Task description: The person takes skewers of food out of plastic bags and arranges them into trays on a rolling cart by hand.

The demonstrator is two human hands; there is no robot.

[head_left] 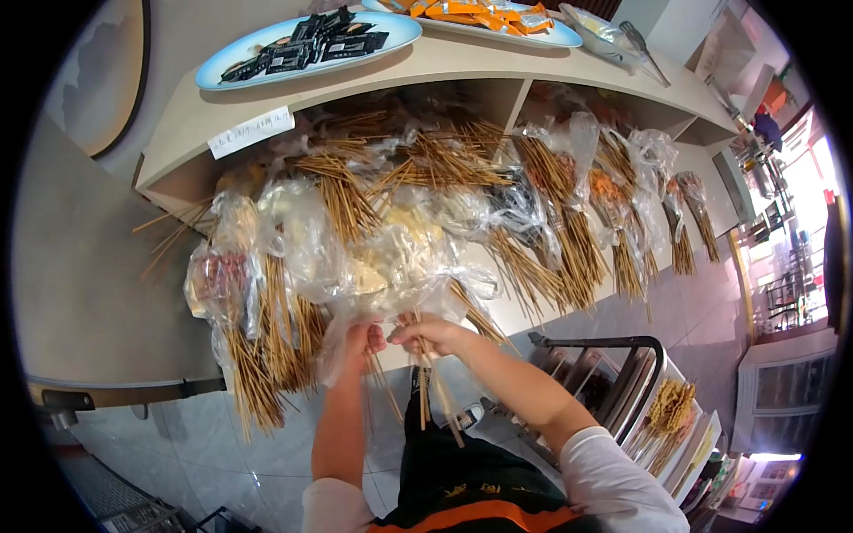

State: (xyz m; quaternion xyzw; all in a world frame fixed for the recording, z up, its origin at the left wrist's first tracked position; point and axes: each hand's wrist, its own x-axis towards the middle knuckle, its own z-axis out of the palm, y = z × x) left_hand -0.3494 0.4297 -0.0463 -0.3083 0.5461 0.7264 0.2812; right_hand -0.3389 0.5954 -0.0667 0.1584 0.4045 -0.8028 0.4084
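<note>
While the right hand point(428, 336) clasps wooden skewers point(424, 407), the left hand point(362, 343) is curled tight. It grips a clear bag point(388, 300).

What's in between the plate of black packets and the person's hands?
The head view shows it: first the counter edge, then a big jumble of wooden sticks and clear plastic bags, reaching down to the left hand and right hand.
</note>
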